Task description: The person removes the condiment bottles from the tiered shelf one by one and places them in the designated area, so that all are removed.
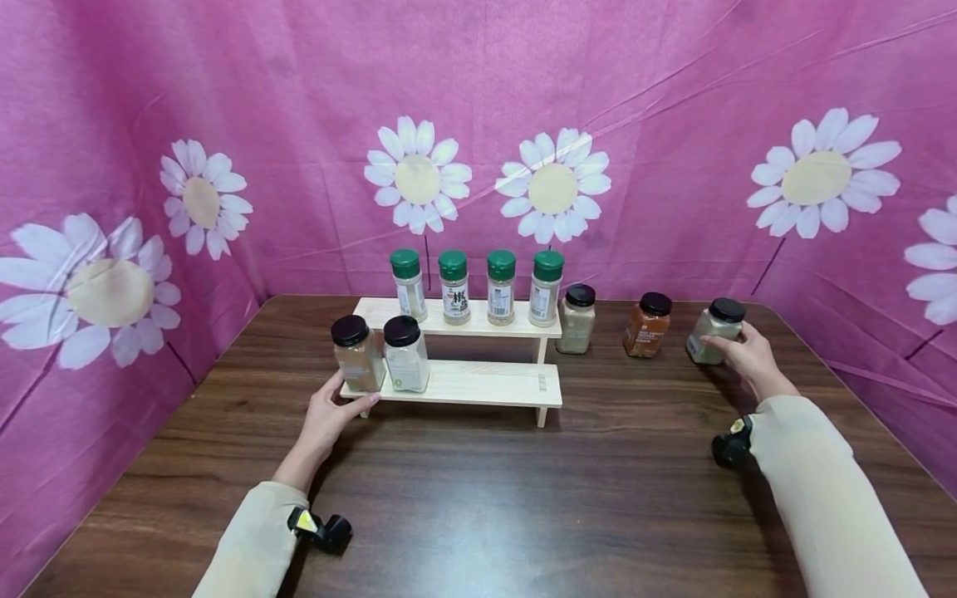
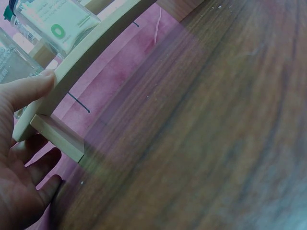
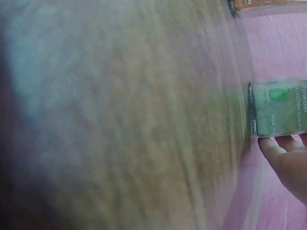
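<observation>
My left hand (image 1: 327, 422) grips the left end of a two-step wooden spice rack (image 1: 486, 384), its thumb on the lower step's front edge. In the left wrist view, the fingers curl beneath the step (image 2: 91, 52). Right by that hand, a brown spice jar (image 1: 360, 365) and a pale spice jar (image 1: 407, 365), both black-lidded, stand on the lower step. At the far right, my right hand (image 1: 751, 361) holds a black-lidded jar of pale green powder (image 1: 706, 336), thumb in front and fingers on its right side. Its green label (image 3: 280, 108) shows in the right wrist view.
Several green-capped shakers (image 1: 455, 291) line the upper step. Between the rack and my right hand stand a greenish jar (image 1: 576, 324) and an orange-red jar (image 1: 647, 328) on the dark wooden table (image 1: 478, 498). A pink daisy-print cloth (image 1: 314, 166) hangs behind.
</observation>
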The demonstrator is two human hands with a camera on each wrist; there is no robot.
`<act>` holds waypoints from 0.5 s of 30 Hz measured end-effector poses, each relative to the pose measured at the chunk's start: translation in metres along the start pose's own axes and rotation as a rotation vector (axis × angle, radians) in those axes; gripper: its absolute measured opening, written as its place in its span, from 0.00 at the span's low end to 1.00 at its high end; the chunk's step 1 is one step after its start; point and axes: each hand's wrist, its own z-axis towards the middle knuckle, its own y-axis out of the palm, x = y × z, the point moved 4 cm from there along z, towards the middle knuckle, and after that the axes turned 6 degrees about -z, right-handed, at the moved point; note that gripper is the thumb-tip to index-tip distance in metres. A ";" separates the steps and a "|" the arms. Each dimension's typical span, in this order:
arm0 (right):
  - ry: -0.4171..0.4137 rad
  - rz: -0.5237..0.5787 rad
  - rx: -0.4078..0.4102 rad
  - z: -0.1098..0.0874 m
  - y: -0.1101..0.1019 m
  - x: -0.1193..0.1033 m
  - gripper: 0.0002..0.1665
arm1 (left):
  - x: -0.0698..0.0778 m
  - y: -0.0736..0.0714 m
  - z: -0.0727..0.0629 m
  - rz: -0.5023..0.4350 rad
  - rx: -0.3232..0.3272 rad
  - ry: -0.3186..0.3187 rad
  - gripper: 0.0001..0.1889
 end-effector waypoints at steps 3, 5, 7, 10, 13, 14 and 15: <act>0.015 0.040 -0.025 0.000 0.000 0.000 0.16 | 0.000 0.000 0.000 0.007 0.001 -0.007 0.34; 0.017 0.039 -0.031 0.000 0.000 0.000 0.17 | 0.000 0.000 0.000 0.012 0.002 -0.011 0.35; 0.016 0.025 -0.038 0.001 0.000 0.000 0.17 | 0.000 0.000 0.000 0.012 0.003 -0.007 0.34; 0.015 -0.011 -0.048 0.000 0.001 -0.001 0.20 | 0.001 0.000 0.000 0.013 0.006 0.004 0.34; 0.038 -0.013 -0.070 -0.001 0.002 -0.001 0.27 | 0.001 0.000 -0.001 0.015 0.007 0.012 0.34; 0.051 0.003 -0.084 -0.001 0.002 -0.001 0.29 | 0.001 0.000 -0.001 0.016 0.005 0.011 0.34; 0.062 0.016 -0.099 -0.002 0.002 -0.001 0.32 | 0.001 0.000 -0.001 0.013 0.006 0.010 0.34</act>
